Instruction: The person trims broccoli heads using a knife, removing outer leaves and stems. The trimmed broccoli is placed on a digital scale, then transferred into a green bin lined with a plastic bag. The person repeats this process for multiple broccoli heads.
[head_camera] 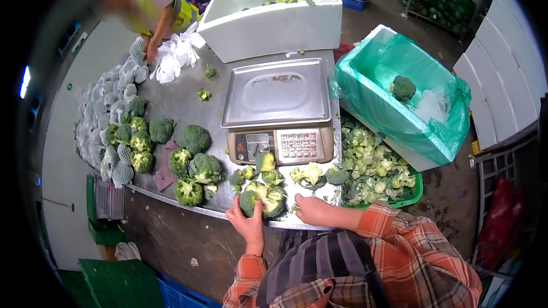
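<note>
My left hand point(248, 221) grips a broccoli head point(270, 201) at the table's front edge, its pale cut stem facing up. Just right of it, my right hand point(309, 210) is curled closed around what looks like a thin knife, mostly hidden. Small broccoli florets point(265, 162) lie beyond the held head. A pale trimmed broccoli piece point(310, 174) rests past my right hand, beside another green floret point(337, 175). Left of my hands, several broccoli heads point(195, 139) sit on the metal table point(171, 98).
A digital scale point(276, 94) stands ahead. Behind it is a white foam box point(274, 25); at right, another foam box point(402, 115) lined with green plastic holds broccoli. A green crate point(417, 188) holds trimmed stems. Foam net sleeves point(111, 94) pile up at left, near a co-worker point(162, 21).
</note>
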`<state>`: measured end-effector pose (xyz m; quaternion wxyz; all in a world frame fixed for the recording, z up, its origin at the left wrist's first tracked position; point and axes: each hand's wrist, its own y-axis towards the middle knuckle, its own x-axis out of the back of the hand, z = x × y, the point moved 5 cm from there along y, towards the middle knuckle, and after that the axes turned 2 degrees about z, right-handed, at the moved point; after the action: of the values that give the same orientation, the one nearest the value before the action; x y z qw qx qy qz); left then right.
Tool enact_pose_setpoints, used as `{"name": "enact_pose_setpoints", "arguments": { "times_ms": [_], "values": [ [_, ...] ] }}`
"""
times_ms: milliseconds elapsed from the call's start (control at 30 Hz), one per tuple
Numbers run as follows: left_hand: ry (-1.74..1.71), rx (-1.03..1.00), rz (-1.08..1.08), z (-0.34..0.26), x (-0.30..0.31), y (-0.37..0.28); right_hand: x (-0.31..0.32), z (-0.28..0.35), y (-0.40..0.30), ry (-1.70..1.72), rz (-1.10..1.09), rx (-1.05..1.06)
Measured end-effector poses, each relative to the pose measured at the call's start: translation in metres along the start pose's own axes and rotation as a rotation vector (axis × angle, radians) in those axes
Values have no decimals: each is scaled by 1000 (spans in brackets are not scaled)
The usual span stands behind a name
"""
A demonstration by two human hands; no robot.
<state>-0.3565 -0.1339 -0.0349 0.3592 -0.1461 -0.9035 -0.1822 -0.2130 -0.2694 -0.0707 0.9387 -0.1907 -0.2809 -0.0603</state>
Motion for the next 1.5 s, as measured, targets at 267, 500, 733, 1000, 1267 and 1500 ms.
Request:
{"name": "enact_pose_setpoints", "arguments": {
  "times_ms": [267, 500, 733, 1000, 1267, 1500],
  "values": [
    [-88, -53, -97, -8, -18, -12, 4, 28, 1, -33, -34, 162],
    [-78, -63, -71, -11, -14, -10, -2, 28, 6, 24, 18, 164],
    [15, -141, 24, -23, -21, -6, -7, 7, 21, -265, 48, 9],
    [-224, 116, 190, 6, -7, 11, 6, -7, 6, 684, 343, -300],
    [-99, 54, -17, 2, -15, -24, 0, 1, -6, 164, -30, 68],
    [-35, -33, -33, -7, -17, -26, 9, 20, -10, 270, 295, -199]
  ]
}}
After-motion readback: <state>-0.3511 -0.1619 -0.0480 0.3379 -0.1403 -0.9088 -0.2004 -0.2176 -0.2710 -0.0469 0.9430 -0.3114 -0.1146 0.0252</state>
